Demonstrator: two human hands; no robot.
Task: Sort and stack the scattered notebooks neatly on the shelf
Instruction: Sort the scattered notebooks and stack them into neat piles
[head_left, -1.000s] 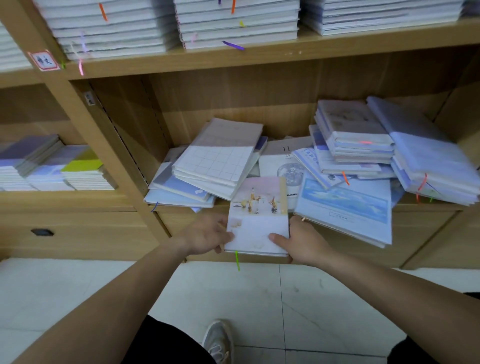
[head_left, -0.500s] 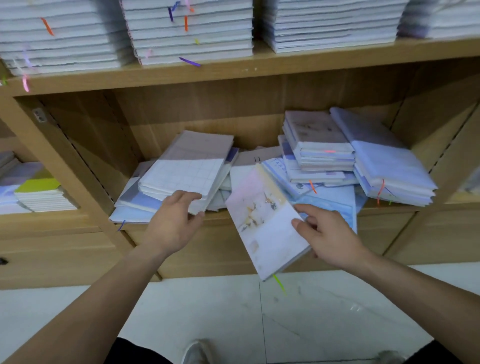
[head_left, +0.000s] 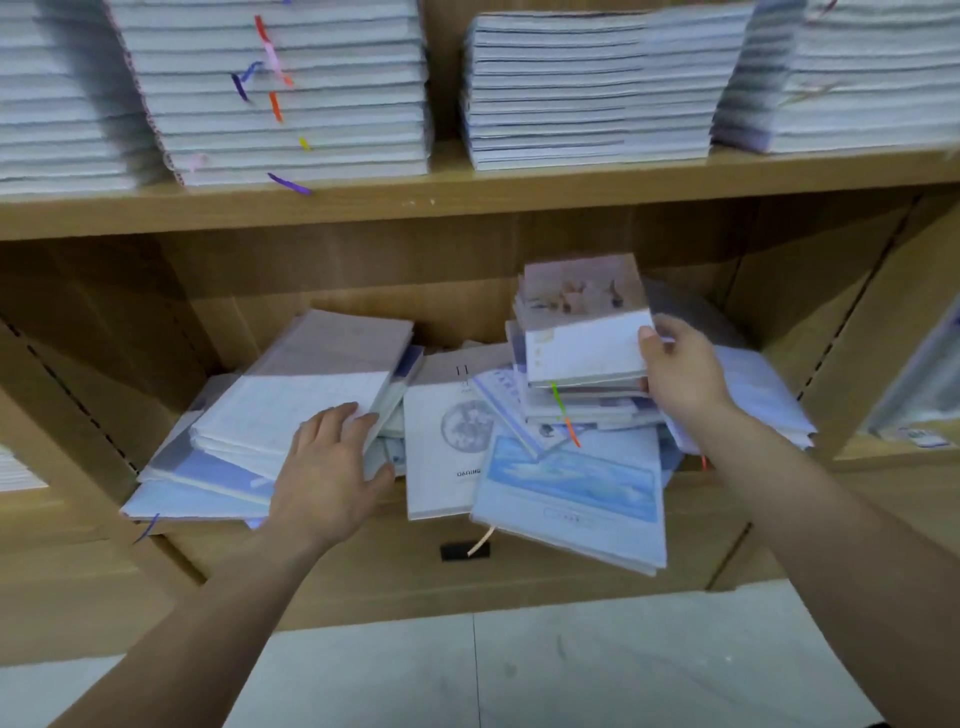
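Observation:
Scattered notebooks fill the lower shelf. My right hand grips the right edge of a pale notebook with a small pastel picture, which lies on top of a short stack at centre right. My left hand rests with fingers spread on the corner of a grid-covered notebook pile at the left. Between the hands lie a white notebook with a round emblem and a sky-blue one hanging over the shelf's front edge.
The upper shelf carries tall, neat stacks of notebooks with coloured ribbon markers. More notebooks sit behind my right wrist. Wooden side panels bound the compartment. White floor tiles lie below.
My right hand has carried the pastel-picture notebook up and right onto the centre-right stack. My left hand let go of it and moved onto the left pile.

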